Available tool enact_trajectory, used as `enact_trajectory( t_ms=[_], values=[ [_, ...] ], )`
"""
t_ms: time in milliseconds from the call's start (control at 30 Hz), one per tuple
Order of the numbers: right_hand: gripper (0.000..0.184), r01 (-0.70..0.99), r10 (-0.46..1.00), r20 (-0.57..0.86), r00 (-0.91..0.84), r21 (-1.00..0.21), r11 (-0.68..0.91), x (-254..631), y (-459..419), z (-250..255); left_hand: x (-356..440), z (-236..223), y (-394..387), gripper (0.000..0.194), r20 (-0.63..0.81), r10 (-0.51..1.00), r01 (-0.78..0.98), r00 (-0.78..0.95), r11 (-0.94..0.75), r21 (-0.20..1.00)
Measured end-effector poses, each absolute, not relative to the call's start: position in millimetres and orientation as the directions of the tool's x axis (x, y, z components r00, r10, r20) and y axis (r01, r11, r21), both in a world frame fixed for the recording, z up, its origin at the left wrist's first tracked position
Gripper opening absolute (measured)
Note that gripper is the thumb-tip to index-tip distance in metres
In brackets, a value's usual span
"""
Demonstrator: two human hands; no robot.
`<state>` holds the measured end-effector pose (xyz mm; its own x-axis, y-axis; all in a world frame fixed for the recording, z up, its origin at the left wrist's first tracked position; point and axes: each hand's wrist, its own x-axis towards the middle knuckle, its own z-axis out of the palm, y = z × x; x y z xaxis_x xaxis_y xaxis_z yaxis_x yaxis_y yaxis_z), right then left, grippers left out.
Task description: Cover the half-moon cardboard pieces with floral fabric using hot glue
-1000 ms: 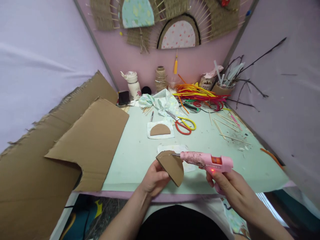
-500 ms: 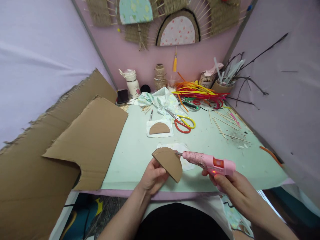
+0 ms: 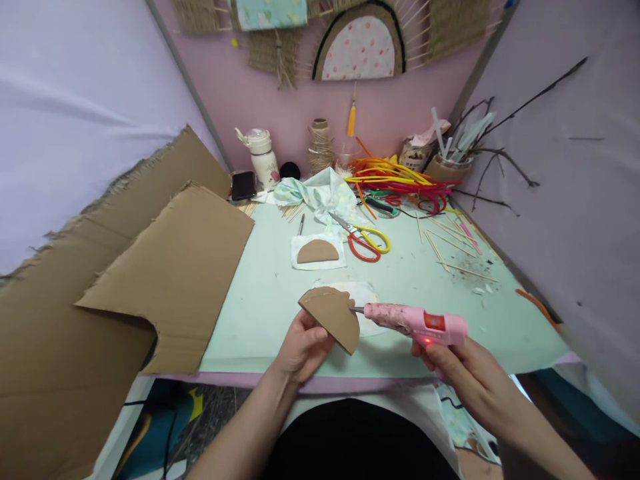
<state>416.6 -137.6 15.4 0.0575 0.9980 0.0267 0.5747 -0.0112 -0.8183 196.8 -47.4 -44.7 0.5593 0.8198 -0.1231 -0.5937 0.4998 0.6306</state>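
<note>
My left hand (image 3: 303, 350) grips a cardboard half-circle (image 3: 333, 317) by its straight edge, tilted above the table's front. A line of glue runs along its curved rim. In my right hand (image 3: 453, 363) is a pink glue gun (image 3: 413, 321) with a red light lit; its metal nozzle points left, at the half-circle's curved edge. Underneath the half-circle, partly hidden, lies a piece of white cloth (image 3: 370, 320). Farther back, a smaller cardboard half-circle (image 3: 319, 251) rests on another white cloth piece. Scissors (image 3: 364, 241) with one red and one yellow handle lie beside it.
Large cardboard sheets (image 3: 185, 273) cover the left side. Along the back stand a white bottle (image 3: 263, 160), a twine spool (image 3: 320, 148), crumpled patterned cloth (image 3: 325, 193) and colourful pipe-like strands (image 3: 400, 180). Thin sticks (image 3: 453, 243) lie at right, near a jar with branches (image 3: 447, 167).
The nozzle has travelled along the half-circle's curved rim toward its right side, and the glue line shows more. My left hand has shifted slightly left with the half-circle. The view has tilted a little downward.
</note>
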Motion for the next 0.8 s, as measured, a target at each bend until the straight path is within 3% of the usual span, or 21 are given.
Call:
enact_trajectory(
  t_ms=[367,800],
  values=[
    [0.041,0.591,0.998,0.007,0.056,-0.806,-0.027,417.6,-140.3,17.7,197.9,-44.7,-46.0,0.061,-0.103,0.862,-0.643,0.497,0.445,0.623],
    [0.034,0.612,0.993,-0.060,-0.101,-0.791,0.014,421.6,-144.9,18.0,199.4,-45.3,-44.4,0.062,-0.098,0.928,-0.672,0.358,0.329,0.663]
  ],
)
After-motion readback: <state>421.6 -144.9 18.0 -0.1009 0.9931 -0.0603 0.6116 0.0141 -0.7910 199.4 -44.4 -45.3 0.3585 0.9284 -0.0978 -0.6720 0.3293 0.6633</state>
